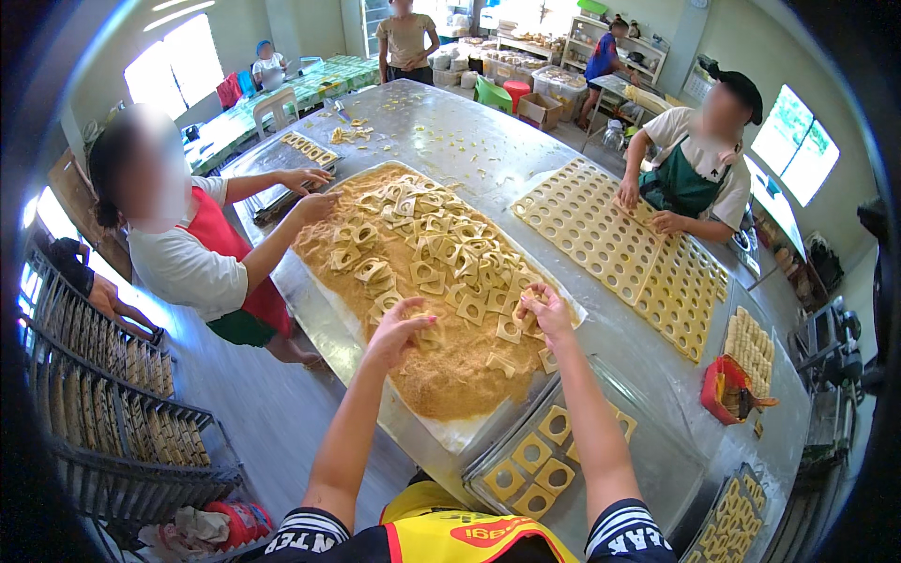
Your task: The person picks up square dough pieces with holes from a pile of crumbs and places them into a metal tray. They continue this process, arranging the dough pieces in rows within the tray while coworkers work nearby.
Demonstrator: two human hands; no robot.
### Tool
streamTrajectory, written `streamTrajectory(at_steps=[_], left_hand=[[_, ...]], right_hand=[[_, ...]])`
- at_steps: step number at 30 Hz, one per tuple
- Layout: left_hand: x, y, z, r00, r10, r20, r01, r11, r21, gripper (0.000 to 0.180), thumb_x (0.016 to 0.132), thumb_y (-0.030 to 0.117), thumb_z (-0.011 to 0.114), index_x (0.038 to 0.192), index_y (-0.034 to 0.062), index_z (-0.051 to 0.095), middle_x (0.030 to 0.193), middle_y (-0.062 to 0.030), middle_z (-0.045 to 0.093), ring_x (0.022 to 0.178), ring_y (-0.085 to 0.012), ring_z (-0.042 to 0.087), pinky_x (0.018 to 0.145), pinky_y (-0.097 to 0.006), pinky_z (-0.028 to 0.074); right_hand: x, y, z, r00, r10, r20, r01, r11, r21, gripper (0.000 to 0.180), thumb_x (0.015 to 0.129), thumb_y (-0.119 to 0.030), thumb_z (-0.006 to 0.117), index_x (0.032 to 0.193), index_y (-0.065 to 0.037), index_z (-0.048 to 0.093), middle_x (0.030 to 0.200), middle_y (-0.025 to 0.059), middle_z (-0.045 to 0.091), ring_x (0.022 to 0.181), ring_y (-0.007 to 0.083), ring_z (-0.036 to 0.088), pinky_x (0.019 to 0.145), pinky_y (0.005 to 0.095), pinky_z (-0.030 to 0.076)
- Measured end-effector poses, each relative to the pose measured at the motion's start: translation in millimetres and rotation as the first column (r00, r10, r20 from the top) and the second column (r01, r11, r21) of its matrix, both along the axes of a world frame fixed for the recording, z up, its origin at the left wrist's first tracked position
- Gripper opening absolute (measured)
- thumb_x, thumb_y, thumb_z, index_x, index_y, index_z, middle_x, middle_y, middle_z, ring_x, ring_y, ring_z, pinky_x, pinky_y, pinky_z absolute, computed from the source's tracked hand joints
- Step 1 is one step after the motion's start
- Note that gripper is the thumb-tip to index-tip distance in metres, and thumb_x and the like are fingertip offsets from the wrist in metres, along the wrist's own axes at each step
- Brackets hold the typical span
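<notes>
The left hand (402,328) has its grip pinched together on what looks like a blurred pale piece (431,336); the right hand (547,311), just beside the heap's right edge, clamps its grip on a thin dough square (528,323). More pierced squares (450,249) lie loosely heaped beyond both hands, on tan crumbs (436,394) spread over a white sheet (460,435). Each piece looks light, soft and floppy, dry rather than slippery where crumbs cling, and likely to tear at the narrow rim around its hole, so a corner seems the safest hold. Near right, similar squares (545,465) sit in rows on a tray; far right, a perforated dough sheet (649,273) covers the metal table (436,127) before a co-worker (693,183); a red-aproned co-worker (266,305) reaches in from the left.
</notes>
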State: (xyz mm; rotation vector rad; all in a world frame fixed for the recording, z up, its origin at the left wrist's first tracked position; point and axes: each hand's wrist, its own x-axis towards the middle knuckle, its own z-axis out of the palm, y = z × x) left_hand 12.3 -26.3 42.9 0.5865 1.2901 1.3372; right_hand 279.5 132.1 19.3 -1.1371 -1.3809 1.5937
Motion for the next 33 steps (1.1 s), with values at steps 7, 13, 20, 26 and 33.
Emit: streamTrajectory(at_steps=[7, 13, 20, 26, 33], left_hand=[[23, -19, -24, 0.33, 0.021, -0.944, 0.309, 0.942, 0.129, 0.055, 0.077, 0.017, 0.076, 0.128, 0.0105, 0.054, 0.096, -0.0147, 0.068, 0.082, -0.0272, 0.068, 0.069, -0.037, 0.053], [14, -26, -29, 0.612, -0.055, -0.789, 0.116, 0.993, 0.021, 0.044, 0.081, 0.02, 0.072, 0.122, 0.0097, 0.058, 0.081, -0.0173, 0.066, 0.076, -0.0209, 0.066, 0.066, -0.033, 0.051], [30, -26, -41, 0.127, 0.013, -0.992, 0.341, 0.938, 0.056, 0.049, 0.078, 0.024, 0.072, 0.123, 0.0135, 0.057, 0.08, -0.0124, 0.065, 0.081, -0.0282, 0.066, 0.072, -0.043, 0.048], [18, -25, -40, 0.599, -0.165, -0.783, 0.233, 0.972, -0.027, 0.049, 0.078, 0.019, 0.071, 0.123, 0.0107, 0.055, 0.096, -0.0099, 0.069, 0.088, -0.0277, 0.067, 0.074, -0.039, 0.048], [-31, -29, 10, 0.994, -0.043, 0.098, 0.057, 0.988, -0.142, 0.049, 0.083, 0.01, 0.072, 0.126, 0.0057, 0.049, 0.089, -0.0078, 0.066, 0.078, -0.0157, 0.066, 0.061, -0.027, 0.05]], right_hand=[[-82, -7, -52, 0.699, -0.082, 0.711, -0.417, 0.761, 0.497, 0.03, 0.087, -0.013, 0.056, 0.116, -0.014, 0.059, 0.093, 0.0183, 0.068, 0.079, 0.032, 0.068, 0.073, 0.0486, 0.053], [-96, -34, -24, 0.668, -0.016, 0.744, -0.534, 0.685, 0.495, 0.037, 0.078, -0.013, 0.061, 0.114, -0.012, 0.06, 0.097, 0.0181, 0.068, 0.09, 0.0349, 0.066, 0.078, 0.0515, 0.051], [-62, -98, -36, 0.424, -0.061, 0.904, -0.806, 0.429, 0.407, 0.034, 0.079, -0.017, 0.064, 0.112, -0.011, 0.06, 0.092, 0.0173, 0.068, 0.085, 0.031, 0.068, 0.076, 0.0446, 0.053], [-50, -71, 3, 0.761, 0.242, 0.602, -0.508, 0.799, 0.322, 0.034, 0.08, -0.014, 0.069, 0.114, -0.011, 0.065, 0.101, 0.0114, 0.07, 0.081, 0.0257, 0.068, 0.071, 0.036, 0.054], [-53, -32, 17, 0.953, 0.288, -0.09, -0.302, 0.92, -0.249, 0.036, 0.084, -0.005, 0.067, 0.118, -0.008, 0.054, 0.091, 0.0039, 0.067, 0.079, 0.0105, 0.064, 0.067, 0.0257, 0.051]])
